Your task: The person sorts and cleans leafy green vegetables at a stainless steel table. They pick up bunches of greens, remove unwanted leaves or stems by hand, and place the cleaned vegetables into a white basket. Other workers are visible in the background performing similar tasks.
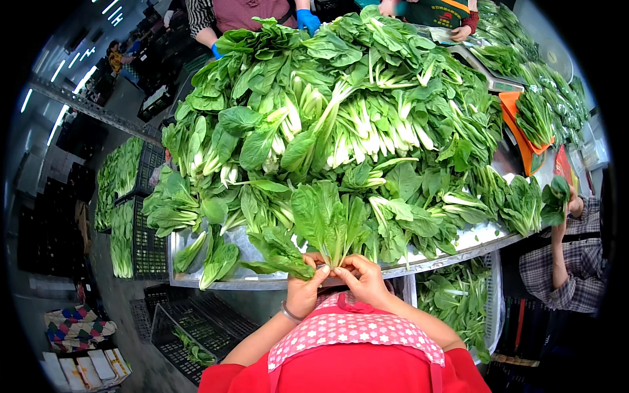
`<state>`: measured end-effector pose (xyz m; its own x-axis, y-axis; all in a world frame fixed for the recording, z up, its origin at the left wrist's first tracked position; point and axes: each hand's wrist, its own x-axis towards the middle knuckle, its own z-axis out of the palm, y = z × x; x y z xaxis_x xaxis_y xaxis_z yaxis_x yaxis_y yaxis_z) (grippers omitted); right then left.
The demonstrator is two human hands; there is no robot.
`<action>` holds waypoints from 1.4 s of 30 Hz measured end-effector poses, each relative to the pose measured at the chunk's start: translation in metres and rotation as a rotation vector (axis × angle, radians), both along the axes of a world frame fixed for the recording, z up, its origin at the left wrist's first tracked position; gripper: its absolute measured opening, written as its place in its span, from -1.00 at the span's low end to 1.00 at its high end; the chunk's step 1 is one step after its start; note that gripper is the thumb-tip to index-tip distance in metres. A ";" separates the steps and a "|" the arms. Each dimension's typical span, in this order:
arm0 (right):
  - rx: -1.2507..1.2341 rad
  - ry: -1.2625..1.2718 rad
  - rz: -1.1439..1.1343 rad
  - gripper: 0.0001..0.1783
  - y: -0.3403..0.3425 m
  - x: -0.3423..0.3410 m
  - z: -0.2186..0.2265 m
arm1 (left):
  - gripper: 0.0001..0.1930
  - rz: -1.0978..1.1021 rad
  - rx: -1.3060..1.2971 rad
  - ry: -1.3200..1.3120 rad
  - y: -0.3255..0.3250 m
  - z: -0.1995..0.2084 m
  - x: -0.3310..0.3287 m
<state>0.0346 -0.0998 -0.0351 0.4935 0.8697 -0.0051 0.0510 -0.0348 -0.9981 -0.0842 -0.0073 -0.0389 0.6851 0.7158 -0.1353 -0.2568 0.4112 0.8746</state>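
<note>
Hands grip greens before a heap crowding the metal table.

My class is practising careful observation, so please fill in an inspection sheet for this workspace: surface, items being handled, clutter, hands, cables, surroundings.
Surface: metal table, heaped with leafy greens.
Job's things: leafy-green bunch, leaves pointing away from the person.
Clutter: loose greens near the front edge.
Hands: left hand and right hand, fingers at the bunch's stem end.
Cables: nothing seen.
Surroundings: black crate of greens at left; white crate of greens at lower right; blue-gloved hand across the table; plaid sleeve at right.
</note>
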 end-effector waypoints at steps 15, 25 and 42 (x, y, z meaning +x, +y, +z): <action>-0.376 -0.832 -0.084 -0.66 0.014 0.003 0.002 | -0.75 0.167 -0.339 -0.028 0.020 0.020 -0.023; -0.208 0.250 -0.153 -0.76 0.014 -0.003 0.023 | -0.72 0.050 -0.386 -0.089 0.018 0.016 -0.029; -0.063 0.046 -0.133 -0.80 -0.008 -0.008 0.005 | -0.88 0.030 -0.064 0.151 -0.002 0.012 0.005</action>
